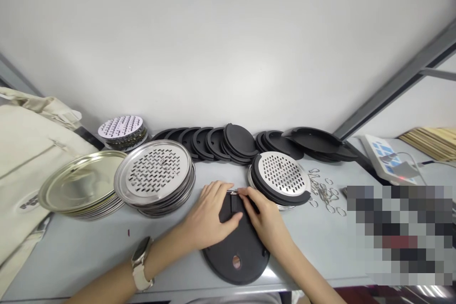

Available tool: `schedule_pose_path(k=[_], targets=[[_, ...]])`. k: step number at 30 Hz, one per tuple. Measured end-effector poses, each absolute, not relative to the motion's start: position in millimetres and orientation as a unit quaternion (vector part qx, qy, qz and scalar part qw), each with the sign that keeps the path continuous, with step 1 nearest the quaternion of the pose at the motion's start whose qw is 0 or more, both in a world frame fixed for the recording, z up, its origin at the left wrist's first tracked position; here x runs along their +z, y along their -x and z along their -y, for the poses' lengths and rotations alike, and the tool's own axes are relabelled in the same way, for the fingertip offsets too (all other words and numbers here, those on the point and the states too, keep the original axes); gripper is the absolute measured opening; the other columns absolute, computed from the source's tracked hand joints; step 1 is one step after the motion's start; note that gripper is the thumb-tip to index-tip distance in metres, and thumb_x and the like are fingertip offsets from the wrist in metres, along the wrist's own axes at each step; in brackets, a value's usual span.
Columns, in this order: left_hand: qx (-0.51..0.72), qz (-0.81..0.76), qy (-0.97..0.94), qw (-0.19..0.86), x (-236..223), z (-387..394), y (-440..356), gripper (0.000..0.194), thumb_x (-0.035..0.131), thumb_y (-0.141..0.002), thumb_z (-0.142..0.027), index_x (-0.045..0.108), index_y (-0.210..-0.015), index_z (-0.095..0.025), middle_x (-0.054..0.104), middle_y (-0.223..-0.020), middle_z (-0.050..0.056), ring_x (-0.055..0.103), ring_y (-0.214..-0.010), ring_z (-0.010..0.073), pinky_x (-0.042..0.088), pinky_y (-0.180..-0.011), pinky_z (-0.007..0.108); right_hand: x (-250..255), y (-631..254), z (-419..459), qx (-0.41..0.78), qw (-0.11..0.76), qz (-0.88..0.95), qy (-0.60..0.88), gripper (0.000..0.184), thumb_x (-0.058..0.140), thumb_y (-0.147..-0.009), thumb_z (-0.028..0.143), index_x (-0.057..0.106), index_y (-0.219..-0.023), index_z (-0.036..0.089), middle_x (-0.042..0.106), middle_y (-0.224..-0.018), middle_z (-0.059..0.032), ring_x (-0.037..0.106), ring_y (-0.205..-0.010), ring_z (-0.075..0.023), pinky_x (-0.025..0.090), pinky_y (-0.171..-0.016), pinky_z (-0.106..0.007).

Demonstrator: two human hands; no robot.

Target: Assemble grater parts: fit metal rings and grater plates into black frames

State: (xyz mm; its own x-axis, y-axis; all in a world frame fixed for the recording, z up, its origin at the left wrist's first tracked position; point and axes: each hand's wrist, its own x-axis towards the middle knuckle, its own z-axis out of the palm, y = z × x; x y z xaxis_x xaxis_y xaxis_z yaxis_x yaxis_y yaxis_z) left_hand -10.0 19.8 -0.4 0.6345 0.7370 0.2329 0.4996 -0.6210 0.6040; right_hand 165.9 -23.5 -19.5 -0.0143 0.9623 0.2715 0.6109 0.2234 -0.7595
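A round black plastic disc with a small hole lies on the grey table in front of me. My left hand presses on its far edge, thumb on the black tab there, fingers curled. My right hand pinches a small metal ring at that same tab, fingertips meeting the left hand's. Just beyond, a perforated metal grater disc set in a black frame tops a short stack.
A stack of perforated steel discs and a stack of plain steel pans sit at left. Black plastic rings line the wall. Loose metal rings lie at right. A cream cloth bag hangs far left.
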Motion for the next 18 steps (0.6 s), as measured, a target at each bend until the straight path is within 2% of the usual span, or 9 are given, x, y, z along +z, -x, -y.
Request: schedule_pose_path(k=[3, 9, 14, 18], targets=[[0.202, -0.350, -0.870, 0.282, 1.7, -19.4, 10.6, 0.058, 0.064, -0.080, -0.041, 0.039, -0.128, -0.019, 0.047, -0.122, 0.011, 0.043, -0.117, 0.0289, 0.038, -0.100, 0.047, -20.6, -166.9, 24.1, 0.222, 0.394, 0.678, 0.580, 0.016, 0.044, -0.095, 0.017, 0.058, -0.101, 0.022, 0.067, -0.101, -0.0061, 0.064, -0.096, -0.0208, 0.049, -0.087, -0.033], [0.163, -0.332, -0.867, 0.334, 4.2, -26.8, 15.5, 0.046, 0.067, -0.080, -0.042, 0.047, -0.115, -0.022, 0.047, -0.114, 0.007, 0.045, -0.113, 0.0262, 0.039, -0.100, 0.045, -21.2, -165.2, 26.1, 0.217, 0.399, 0.673, 0.584, 0.014, 0.045, -0.095, 0.017, 0.056, -0.102, 0.022, 0.065, -0.103, -0.0057, 0.062, -0.098, -0.0207, 0.047, -0.088, -0.033], [0.127, -0.263, -0.872, 0.393, 8.9, -37.6, 28.6, 0.057, 0.066, -0.078, -0.054, 0.046, -0.122, -0.024, 0.045, -0.118, 0.007, 0.046, -0.114, 0.0258, 0.040, -0.099, 0.041, -19.4, -148.7, 39.7, 0.229, 0.410, 0.651, 0.597, 0.008, 0.043, -0.095, 0.019, 0.050, -0.093, 0.022, 0.060, -0.099, -0.0064, 0.058, -0.094, -0.0202, 0.046, -0.084, -0.033], [0.091, -0.218, -0.876, 0.421, 14.8, -43.5, 33.1, 0.062, 0.067, -0.076, -0.057, 0.047, -0.124, -0.024, 0.048, -0.118, 0.007, 0.046, -0.115, 0.0260, 0.040, -0.099, 0.039, -15.1, -145.8, 46.0, 0.191, 0.425, 0.644, 0.607, 0.006, 0.045, -0.095, 0.022, 0.049, -0.090, 0.021, 0.056, -0.094, -0.0055, 0.054, -0.092, -0.0208, 0.043, -0.082, -0.033]])
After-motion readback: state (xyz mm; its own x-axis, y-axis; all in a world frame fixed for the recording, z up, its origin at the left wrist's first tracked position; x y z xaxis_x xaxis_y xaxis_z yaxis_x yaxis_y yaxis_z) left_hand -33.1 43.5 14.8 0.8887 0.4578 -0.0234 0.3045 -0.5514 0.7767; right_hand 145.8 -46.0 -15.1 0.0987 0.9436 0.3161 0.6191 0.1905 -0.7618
